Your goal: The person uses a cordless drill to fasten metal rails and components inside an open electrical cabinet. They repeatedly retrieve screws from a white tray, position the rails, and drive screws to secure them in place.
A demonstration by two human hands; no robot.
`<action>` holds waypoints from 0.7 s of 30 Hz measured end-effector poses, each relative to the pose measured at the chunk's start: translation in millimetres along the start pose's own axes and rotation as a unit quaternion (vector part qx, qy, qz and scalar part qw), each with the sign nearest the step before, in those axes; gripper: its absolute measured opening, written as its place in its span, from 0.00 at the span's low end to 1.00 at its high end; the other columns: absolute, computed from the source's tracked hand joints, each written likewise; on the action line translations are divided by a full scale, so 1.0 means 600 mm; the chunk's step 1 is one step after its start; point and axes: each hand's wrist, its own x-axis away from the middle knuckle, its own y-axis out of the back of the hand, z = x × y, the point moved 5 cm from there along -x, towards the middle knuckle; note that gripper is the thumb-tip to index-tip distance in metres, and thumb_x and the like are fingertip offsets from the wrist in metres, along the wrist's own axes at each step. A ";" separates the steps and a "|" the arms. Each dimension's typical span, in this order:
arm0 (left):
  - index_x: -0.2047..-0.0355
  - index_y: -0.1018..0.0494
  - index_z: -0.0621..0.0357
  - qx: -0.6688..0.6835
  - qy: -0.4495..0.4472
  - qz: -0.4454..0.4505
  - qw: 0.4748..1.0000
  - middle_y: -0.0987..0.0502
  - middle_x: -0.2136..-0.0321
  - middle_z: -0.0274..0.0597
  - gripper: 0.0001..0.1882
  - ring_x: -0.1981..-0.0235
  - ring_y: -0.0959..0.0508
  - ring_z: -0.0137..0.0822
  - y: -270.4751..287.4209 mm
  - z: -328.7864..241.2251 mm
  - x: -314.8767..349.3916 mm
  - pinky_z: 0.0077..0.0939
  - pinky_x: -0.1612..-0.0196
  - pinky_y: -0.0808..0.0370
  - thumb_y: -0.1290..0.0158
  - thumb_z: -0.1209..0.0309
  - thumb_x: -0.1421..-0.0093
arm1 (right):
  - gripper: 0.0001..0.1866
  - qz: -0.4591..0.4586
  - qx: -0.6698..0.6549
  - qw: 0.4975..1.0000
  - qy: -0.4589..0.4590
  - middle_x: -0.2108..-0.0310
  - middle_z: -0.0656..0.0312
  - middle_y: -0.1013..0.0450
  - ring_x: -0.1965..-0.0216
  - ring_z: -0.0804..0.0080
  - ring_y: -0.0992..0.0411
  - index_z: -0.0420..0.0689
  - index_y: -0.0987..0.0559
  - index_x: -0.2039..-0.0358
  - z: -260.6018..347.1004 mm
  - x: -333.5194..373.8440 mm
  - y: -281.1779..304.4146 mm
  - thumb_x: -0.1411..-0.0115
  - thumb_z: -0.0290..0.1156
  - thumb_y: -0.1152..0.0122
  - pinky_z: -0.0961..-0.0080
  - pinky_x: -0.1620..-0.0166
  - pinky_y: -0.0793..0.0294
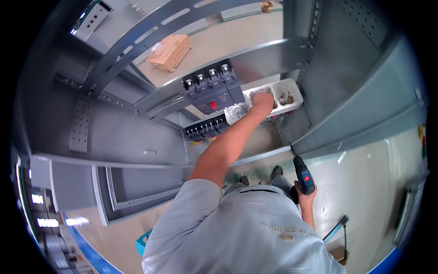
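My left hand reaches down into a compartment of a white tray inside the metal cabinet; its fingers are hidden there. Small metal fasteners lie in the compartment to its right, and a clear plastic bag of small parts is at the left end. Low on my right side, my right hand is closed round the grip of a cordless screwdriver, whose long bit points up toward the cabinet's front edge. Left of the tray, a dark moulded-case circuit breaker with a red button sits on a crossbar.
More breakers sit lower behind the front frame. Slotted rails and a grey side panel enclose the reach. A cardboard box stands on the floor beyond. An open door frame extends at the near left.
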 end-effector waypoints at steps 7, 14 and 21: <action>0.55 0.20 0.60 0.013 0.034 -0.004 0.999 0.19 0.54 0.54 0.14 0.50 0.19 0.51 -0.003 0.018 -0.018 0.45 0.50 0.21 0.46 0.69 0.40 | 0.15 0.045 0.027 0.998 0.043 0.68 0.66 0.25 0.67 0.77 0.30 0.39 0.21 0.58 0.023 -0.070 0.047 0.46 0.24 0.29 0.75 0.60 0.27; 0.58 0.20 0.63 0.062 0.026 -0.057 0.996 0.19 0.55 0.57 0.13 0.53 0.19 0.54 -0.003 0.021 -0.014 0.47 0.50 0.22 0.44 0.73 0.44 | 0.28 0.098 0.016 0.995 0.022 0.61 0.63 0.23 0.62 0.77 0.28 0.35 0.24 0.45 0.017 -0.110 0.068 0.48 0.23 0.30 0.76 0.53 0.27; 0.66 0.18 0.63 0.098 0.016 -0.067 0.993 0.19 0.61 0.59 0.09 0.54 0.19 0.55 -0.003 0.020 -0.005 0.48 0.52 0.22 0.45 0.77 0.48 | 0.25 0.145 0.017 0.989 0.030 0.62 0.64 0.23 0.63 0.78 0.28 0.36 0.23 0.47 0.052 -0.112 0.044 0.47 0.23 0.29 0.77 0.53 0.26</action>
